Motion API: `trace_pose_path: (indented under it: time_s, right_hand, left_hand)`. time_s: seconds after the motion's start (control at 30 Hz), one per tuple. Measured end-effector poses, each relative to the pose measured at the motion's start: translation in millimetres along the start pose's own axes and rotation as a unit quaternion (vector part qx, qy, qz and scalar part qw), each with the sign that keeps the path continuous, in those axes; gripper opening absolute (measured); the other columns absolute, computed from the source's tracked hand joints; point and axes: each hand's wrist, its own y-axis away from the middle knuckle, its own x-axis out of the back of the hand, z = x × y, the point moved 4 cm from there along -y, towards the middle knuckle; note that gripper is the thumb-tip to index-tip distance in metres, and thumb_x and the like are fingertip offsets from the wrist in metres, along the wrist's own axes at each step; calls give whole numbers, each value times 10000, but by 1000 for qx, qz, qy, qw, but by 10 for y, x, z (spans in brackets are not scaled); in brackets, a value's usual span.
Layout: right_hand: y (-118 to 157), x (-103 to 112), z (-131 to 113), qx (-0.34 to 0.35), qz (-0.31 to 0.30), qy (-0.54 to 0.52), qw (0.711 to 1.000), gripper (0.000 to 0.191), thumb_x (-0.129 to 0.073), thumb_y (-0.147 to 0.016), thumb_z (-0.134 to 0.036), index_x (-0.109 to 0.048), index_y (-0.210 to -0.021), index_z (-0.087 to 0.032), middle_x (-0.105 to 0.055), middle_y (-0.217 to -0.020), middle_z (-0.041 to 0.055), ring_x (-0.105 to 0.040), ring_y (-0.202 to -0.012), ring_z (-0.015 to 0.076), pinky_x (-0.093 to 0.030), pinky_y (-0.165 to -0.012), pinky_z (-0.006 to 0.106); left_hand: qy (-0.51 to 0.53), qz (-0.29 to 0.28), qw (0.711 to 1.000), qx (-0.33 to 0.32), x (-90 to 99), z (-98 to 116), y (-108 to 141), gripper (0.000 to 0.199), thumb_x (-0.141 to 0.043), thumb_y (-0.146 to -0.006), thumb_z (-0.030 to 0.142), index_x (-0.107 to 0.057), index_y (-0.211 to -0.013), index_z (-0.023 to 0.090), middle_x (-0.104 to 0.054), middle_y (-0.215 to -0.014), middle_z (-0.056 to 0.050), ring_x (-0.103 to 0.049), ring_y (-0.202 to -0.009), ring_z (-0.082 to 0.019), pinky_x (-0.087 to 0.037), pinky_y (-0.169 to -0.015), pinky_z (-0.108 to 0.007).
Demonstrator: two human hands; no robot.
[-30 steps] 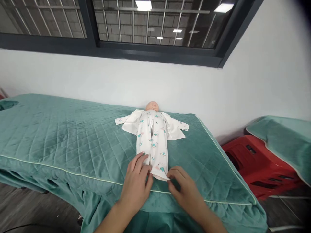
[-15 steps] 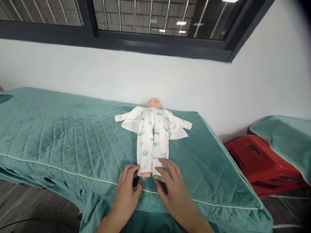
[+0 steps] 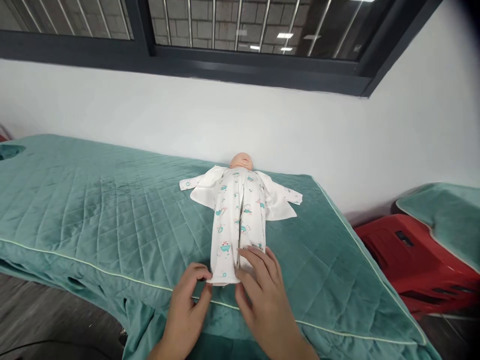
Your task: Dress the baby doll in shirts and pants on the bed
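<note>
Bed cover (image 3: 123,210): green, quilted, soft-looking; some drag on cloth is to be expected. Doll (image 3: 241,161) laid face up across it near the right end, head by the wall, feet end by the near edge; body almost wholly covered. Light overall, probably; head looks smooth and firm, so not fragile, but poorly gripped by cloth.

Printed trousers (image 3: 227,215) laid lengthwise over the doll, both legs pointed at the near edge. Thin, limp knit by the look of it: easily lifted, easily creased, no stiffness to be relied on. White top (image 3: 283,200) spread open to both sides at shoulder level, sleeves out; same light cloth, probably.

Right hand (image 3: 264,295): trousers' hem apparently pinched at its inner corner, contact partly hidden; other fingers laid over the second leg. Left hand (image 3: 186,305): outer corner of the same hem pinched between thumb and forefinger.

Hem (image 3: 224,280): drawn straight between the hands. Best held there, by both corners; mid-leg cloth would just be bunched.
</note>
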Motion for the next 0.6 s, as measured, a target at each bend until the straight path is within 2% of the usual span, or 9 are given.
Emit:
trace_pose_path:
  time_s: [0.1,0.2,0.3,0.37,0.4,0.5,0.6]
  right_hand:
    - [18,69,56,33,-26,-20,999,167,-555,-901,-130,-592,-1035,-223,-538,-1361,95,-425,-1333,282,-320,-1136,585]
    - [-9,67,420,-7,-21,-73,997,208,-566,-928,-221,-573,-1135,-238,-497,-1392,101,-444,-1315,259,-414,-1095,508]
    - [-146,-30,1043,-106,33,-89,990,266,-507,-949,-215,-547,-1213,-226,-502,-1368,119,-471,-1276,245,-455,-1062,468]
    - [-303,-167,1425,-145,31,-43,988,316,-498,-926,-176,-548,-1238,-186,-534,-1324,141,-459,-1270,277,-416,-1087,510]
    - [-392,-250,1564,-144,10,-27,989,337,-474,-918,-142,-556,-1244,-161,-548,-1304,150,-462,-1259,284,-406,-1090,512]
    - [-607,-448,1753,-104,-59,-12,993,368,-437,-924,-115,-582,-1262,-134,-574,-1277,151,-488,-1216,274,-420,-1067,465]
    - [-675,-489,1729,-77,-79,-13,994,366,-443,-939,-133,-601,-1266,-175,-609,-1223,122,-525,-1158,249,-457,-1003,406]
  left_hand:
    - [-33,-22,999,-16,71,-75,27,112,-504,-931,250,-613,-946,233,-633,-1037,-48,-618,-998,-188,-511,-851,-302]
    - [-67,-26,996,-48,156,-191,-129,146,-486,-943,255,-620,-998,237,-630,-1121,-66,-605,-1076,-202,-510,-919,-342]
    - [-135,5,986,-97,196,-297,-554,225,-458,-941,225,-628,-1090,227,-640,-1171,-80,-587,-1140,-228,-487,-1000,-418]
    - [-208,17,969,-135,145,-330,-933,339,-444,-925,179,-603,-1223,206,-619,-1270,-93,-528,-1249,-256,-426,-1087,-481]
    - [-230,6,960,-160,90,-332,-1124,394,-433,-923,161,-579,-1286,197,-596,-1329,-94,-475,-1322,-259,-394,-1126,-489]
    - [-266,-65,936,-222,-125,-314,-1597,419,-443,-934,159,-575,-1329,192,-590,-1370,-82,-420,-1390,-246,-349,-1179,-470]
    - [-291,-115,915,-253,-284,-284,-1856,381,-495,-928,187,-619,-1288,200,-641,-1308,-90,-496,-1329,-250,-317,-1198,-474]
